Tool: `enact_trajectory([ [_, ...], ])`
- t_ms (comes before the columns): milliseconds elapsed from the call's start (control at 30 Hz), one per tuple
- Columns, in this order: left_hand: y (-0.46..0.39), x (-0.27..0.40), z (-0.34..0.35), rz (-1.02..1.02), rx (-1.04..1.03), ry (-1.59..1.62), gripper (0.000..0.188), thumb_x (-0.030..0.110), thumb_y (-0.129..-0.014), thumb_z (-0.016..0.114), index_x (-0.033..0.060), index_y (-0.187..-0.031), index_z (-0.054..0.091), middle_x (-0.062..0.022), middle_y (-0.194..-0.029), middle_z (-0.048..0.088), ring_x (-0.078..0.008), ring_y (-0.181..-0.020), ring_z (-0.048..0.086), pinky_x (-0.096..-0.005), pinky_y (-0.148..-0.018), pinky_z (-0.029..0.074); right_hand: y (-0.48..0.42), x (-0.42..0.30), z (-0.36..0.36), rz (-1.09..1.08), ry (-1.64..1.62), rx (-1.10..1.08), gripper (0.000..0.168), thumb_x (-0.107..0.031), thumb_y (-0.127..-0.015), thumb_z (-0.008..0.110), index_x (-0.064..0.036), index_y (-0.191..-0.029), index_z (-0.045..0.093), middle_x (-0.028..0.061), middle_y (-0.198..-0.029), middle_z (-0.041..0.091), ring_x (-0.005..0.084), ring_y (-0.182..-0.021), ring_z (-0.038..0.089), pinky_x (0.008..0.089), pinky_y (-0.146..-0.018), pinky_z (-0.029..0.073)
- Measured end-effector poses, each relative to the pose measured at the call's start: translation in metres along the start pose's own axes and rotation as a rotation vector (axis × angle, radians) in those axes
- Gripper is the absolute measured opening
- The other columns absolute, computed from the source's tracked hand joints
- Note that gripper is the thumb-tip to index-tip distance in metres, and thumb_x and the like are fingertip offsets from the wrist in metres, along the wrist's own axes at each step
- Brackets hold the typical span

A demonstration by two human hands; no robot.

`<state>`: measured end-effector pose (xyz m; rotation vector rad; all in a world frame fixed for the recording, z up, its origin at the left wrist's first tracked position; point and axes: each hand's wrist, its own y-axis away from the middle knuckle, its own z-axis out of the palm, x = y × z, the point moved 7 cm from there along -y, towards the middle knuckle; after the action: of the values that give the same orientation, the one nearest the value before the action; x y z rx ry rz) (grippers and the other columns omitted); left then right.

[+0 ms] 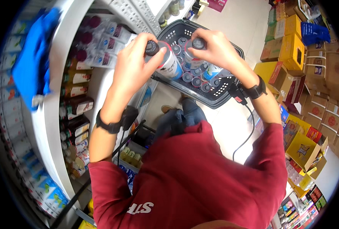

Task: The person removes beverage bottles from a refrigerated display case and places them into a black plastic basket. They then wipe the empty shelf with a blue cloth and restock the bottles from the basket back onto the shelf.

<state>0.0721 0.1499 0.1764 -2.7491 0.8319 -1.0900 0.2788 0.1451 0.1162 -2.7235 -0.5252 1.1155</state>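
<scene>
My left hand point(133, 64) grips a large bottle with a blue-and-white label point(171, 67) near its black cap. The bottle tilts over the near left rim of a black plastic basket point(215, 100). My right hand point(215, 48) has its fingers around the dark cap of a second large bottle point(193, 58), which is above or inside the basket; how high I cannot tell. Below it, several small bottles with dark caps point(196, 81) stand close together in the basket. Another blue-and-white bottle point(211, 71) leans among them, partly hidden by my right hand.
On the left, a white shelf unit point(55, 120) bears juice bottles point(76, 77) and clear bottles with purple caps point(109, 43). A blue cloth or bag point(37, 57) hangs from its edge. Cardboard cartons point(315, 106) are stacked at right. A cable point(252, 126) runs from my right wristband.
</scene>
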Motion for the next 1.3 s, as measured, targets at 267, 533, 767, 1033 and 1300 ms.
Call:
enact_trajectory([
  [267,-0.085,-0.128,0.178,0.095,-0.108,-0.073,0.030,0.019,-0.089,0.075,0.0036,-0.110,0.061,-0.0197,-0.106,0.068,-0.0422,-0.100,0.065,-0.0464,-0.082,0.053,-0.004,0.168,0.049,0.352,-0.044,0.158,0.041,-0.034,-0.081,0.078,0.001,-0.101,0.070,0.0225,-0.078,0.070,0.0390,-0.076,0.070,0.0449,-0.073,0.056],
  [533,-0.118,-0.191,0.272,-0.052,-0.174,-0.148,0.035,0.024,-0.085,0.078,0.0082,-0.113,0.064,-0.0206,-0.105,0.068,-0.0426,-0.101,0.065,-0.0497,-0.086,0.053,-0.023,0.234,0.107,0.432,-0.001,0.048,0.041,-0.033,-0.085,0.075,-0.001,-0.108,0.065,0.0261,-0.085,0.071,0.0435,-0.086,0.070,0.0499,-0.076,0.056],
  [767,-0.131,-0.206,0.306,-0.135,-0.166,-0.163,0.042,0.026,-0.087,0.077,0.0088,-0.123,0.066,-0.0227,-0.113,0.067,-0.0421,-0.103,0.066,-0.0495,-0.088,0.054,-0.029,0.259,0.115,0.410,0.195,0.033,0.040,-0.029,-0.089,0.073,0.002,-0.111,0.061,0.0279,-0.093,0.072,0.0448,-0.091,0.070,0.0503,-0.082,0.058],
  [1033,-0.133,-0.208,0.309,-0.248,-0.275,-0.216,0.065,0.032,-0.090,0.073,0.0044,-0.144,0.050,-0.0233,-0.119,0.068,-0.0415,-0.107,0.066,-0.0481,-0.090,0.054,-0.022,0.254,0.112,0.428,0.431,-0.079,0.040,-0.036,-0.092,0.071,-0.009,-0.120,0.060,0.0202,-0.102,0.069,0.0417,-0.090,0.072,0.0498,-0.075,0.060],
  [1300,-0.079,-0.166,0.208,-0.205,-0.264,-0.064,0.051,0.028,-0.090,0.073,0.0039,-0.133,0.060,-0.0139,-0.091,0.068,-0.0334,-0.082,0.067,-0.0438,-0.076,0.053,-0.050,0.179,0.054,0.221,0.357,0.002,0.048,-0.029,-0.089,0.074,-0.009,-0.130,0.059,0.0203,-0.107,0.069,0.0402,-0.093,0.071,0.0480,-0.078,0.059],
])
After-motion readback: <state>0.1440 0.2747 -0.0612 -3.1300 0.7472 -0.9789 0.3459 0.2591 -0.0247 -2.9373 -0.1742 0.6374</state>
